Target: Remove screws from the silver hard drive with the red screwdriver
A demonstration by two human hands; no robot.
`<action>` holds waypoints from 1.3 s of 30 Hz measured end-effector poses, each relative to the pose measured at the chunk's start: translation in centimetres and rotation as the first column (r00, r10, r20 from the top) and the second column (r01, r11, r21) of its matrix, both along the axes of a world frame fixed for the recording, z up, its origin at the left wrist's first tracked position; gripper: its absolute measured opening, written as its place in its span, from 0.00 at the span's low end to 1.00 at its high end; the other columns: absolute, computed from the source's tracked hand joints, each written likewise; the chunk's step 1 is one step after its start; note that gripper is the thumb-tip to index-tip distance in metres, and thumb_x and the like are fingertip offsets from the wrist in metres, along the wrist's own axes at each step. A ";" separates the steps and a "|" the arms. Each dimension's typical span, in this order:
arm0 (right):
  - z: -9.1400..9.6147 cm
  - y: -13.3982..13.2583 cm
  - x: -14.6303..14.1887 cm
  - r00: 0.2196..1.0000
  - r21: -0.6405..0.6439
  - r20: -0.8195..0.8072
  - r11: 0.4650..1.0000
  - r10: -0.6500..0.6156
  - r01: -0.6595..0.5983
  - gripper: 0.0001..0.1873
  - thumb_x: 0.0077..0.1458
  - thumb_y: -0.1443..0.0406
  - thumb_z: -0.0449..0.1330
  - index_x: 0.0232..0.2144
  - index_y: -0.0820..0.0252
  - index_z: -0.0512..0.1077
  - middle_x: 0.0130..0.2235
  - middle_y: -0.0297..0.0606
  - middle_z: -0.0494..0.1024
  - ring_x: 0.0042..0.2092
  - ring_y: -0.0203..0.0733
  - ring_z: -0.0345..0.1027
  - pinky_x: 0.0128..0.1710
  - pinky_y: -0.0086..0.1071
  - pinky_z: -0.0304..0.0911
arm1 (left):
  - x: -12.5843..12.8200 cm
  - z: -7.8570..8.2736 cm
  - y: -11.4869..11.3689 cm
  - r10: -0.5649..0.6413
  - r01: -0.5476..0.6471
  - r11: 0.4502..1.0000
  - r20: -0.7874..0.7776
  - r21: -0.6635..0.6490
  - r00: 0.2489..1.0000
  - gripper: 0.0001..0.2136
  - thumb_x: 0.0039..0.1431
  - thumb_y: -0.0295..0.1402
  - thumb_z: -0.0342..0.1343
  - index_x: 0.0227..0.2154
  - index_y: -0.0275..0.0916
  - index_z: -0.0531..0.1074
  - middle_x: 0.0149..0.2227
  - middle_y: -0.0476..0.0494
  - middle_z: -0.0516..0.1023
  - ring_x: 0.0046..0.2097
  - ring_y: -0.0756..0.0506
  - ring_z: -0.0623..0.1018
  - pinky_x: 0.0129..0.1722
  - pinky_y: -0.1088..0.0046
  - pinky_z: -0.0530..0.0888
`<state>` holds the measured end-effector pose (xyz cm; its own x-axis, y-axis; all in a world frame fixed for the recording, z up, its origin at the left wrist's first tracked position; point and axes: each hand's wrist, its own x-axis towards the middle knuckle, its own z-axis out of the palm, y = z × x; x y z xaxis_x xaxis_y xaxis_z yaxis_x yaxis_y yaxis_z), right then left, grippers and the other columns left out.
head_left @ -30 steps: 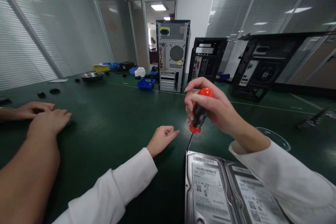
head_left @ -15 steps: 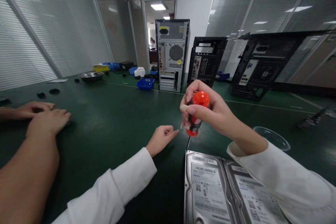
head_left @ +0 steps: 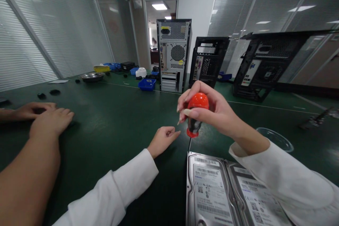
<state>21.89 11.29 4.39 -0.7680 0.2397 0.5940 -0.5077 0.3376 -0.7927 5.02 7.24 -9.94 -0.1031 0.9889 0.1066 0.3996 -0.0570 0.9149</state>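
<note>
My right hand (head_left: 212,113) grips a screwdriver (head_left: 195,114) with a red and black handle, held upright. Its thin shaft comes down to the far left corner of a silver hard drive (head_left: 209,190) lying flat on the green table (head_left: 111,123). A second hard drive (head_left: 259,201) lies against the first one's right side, partly under my white sleeve. My left hand (head_left: 162,140) rests on the table to the left of the drives, its fingers loosely curled with nothing visible in them.
Another person's bare arm and two hands (head_left: 50,122) lie on the table at the left. A clear dish (head_left: 275,139) sits right of my wrist. Three computer cases (head_left: 173,54) stand at the back, with a blue bin (head_left: 147,84) and a metal bowl (head_left: 92,76).
My right hand has shifted slightly left and its fingers have changed their hold round the screwdriver handle. My left hand has not moved.
</note>
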 end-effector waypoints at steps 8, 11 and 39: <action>-0.5 0.2 0.0 1.000 -0.094 0.021 0.996 0.007 -0.005 0.13 0.59 0.69 0.64 0.37 0.60 0.60 0.28 0.28 0.69 0.25 0.31 0.66 0.24 0.22 0.65 | 0.1 0.3 -0.1 0.004 -0.003 1.000 0.032 -0.017 0.999 0.23 0.50 0.50 0.53 0.16 0.39 0.50 0.19 0.58 0.49 0.24 0.56 0.52 0.28 0.73 0.49; -0.6 0.5 0.2 0.995 -0.134 0.066 0.988 0.080 -0.070 0.09 0.64 0.62 0.58 0.42 0.60 0.63 0.31 0.32 0.70 0.29 0.33 0.66 0.29 0.26 0.68 | 0.0 0.1 0.0 -0.001 0.001 1.000 0.039 -0.013 0.999 0.23 0.50 0.50 0.53 0.16 0.40 0.50 0.19 0.58 0.48 0.25 0.56 0.51 0.28 0.73 0.49; -0.1 -0.1 0.9 0.984 0.108 0.042 0.980 -0.173 0.167 0.14 0.67 0.60 0.55 0.53 0.56 0.63 0.39 0.36 0.69 0.35 0.37 0.71 0.31 0.27 0.70 | 0.2 0.3 -0.1 -0.013 0.013 1.000 0.029 -0.006 0.999 0.24 0.52 0.50 0.53 0.16 0.39 0.49 0.18 0.58 0.47 0.24 0.56 0.52 0.29 0.73 0.49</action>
<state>22.77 11.16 4.29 -0.7512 0.3086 0.5835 -0.3958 0.4969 -0.7723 5.17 7.10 -9.62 -0.0930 0.9909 0.0974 0.3723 -0.0561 0.9264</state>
